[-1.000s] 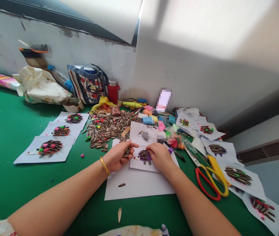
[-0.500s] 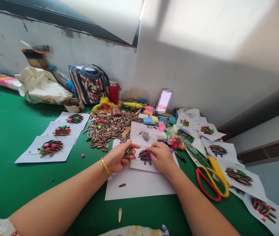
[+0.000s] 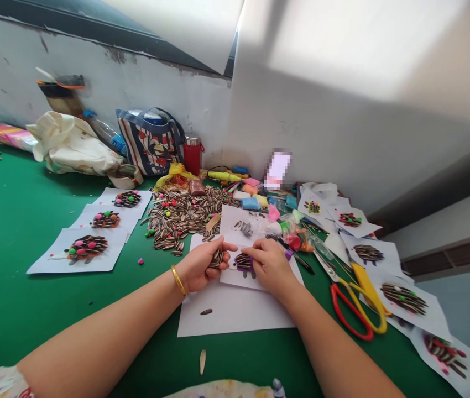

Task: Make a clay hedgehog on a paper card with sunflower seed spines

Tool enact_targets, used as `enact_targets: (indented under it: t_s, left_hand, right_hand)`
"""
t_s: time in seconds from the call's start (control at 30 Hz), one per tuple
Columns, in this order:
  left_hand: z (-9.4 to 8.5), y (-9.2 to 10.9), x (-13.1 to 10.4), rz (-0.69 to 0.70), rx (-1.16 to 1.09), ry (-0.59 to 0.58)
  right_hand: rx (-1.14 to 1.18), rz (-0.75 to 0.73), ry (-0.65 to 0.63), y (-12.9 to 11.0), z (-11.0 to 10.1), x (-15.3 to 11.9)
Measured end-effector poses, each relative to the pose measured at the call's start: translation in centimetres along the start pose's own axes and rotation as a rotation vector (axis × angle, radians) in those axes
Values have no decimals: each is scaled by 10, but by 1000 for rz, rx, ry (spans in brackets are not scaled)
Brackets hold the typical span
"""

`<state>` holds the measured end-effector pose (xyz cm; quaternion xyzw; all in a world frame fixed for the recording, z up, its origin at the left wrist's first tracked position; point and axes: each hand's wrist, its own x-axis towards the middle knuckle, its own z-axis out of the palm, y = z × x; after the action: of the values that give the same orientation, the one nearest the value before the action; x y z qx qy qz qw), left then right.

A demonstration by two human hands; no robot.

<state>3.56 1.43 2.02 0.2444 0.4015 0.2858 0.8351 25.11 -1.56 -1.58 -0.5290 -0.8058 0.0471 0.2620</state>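
Observation:
Several striped sunflower seeds [image 3: 215,258] lie in the curled fingers of my left hand [image 3: 202,262], whose index finger stretches over a small sheet of paper. On that sheet [image 3: 230,281] is a hedgehog shape [image 3: 243,262] of purple clay with seeds stuck in its back. My right hand [image 3: 274,265] touches its right side, fingers bent and pressed together; whatever is between the fingertips is hidden. Below lies a larger white sheet [image 3: 239,315] with one dark seed [image 3: 206,312] on it. A pale seed [image 3: 202,362] rests on the green table nearer to me.
A heap of sunflower seeds [image 3: 181,218] lies beyond my left hand. Coloured clay packs [image 3: 251,203] are behind the paper. Scissors [image 3: 355,309] and a yellow cutter [image 3: 363,279] lie at right. Finished seed hedgehogs on paper [image 3: 88,249] flank both sides. Bags [image 3: 150,143] and a red flask [image 3: 192,156] stand at the wall.
Almost nothing differs. The right hand's fingertips have shifted slightly at the purple hedgehog; the left hand still holds its seeds in the same place.

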Motion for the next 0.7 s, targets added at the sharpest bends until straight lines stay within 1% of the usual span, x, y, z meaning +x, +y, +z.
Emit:
enact_targets:
  t_s: [0.17, 0.3, 0.4, 0.5, 0.57, 0.63, 0.7]
  left_hand:
    - [1, 0, 0, 2, 22, 8]
    - [0, 1, 0, -14, -17, 4]
    - [0, 3, -2, -80, -164, -41]
    - [1, 4, -4, -164, -364, -69]
    - [4, 2, -5, -149, -435, -45]
    - [7, 0, -6, -102, -469, -36]
    - [10, -3, -7, -67, -492, -55]
  right_hand:
    - [13, -47, 8, -2, -2, 0]
    - [3, -60, 14, -2, -2, 1]
    - [25, -64, 56, -4, -3, 0]
    - [73, -73, 136, -11, -6, 0]
    - [105, -86, 201, -19, -10, -1]
    - [126, -101, 252, -28, -14, -2]
    - [137, -115, 269, -35, -17, -3]
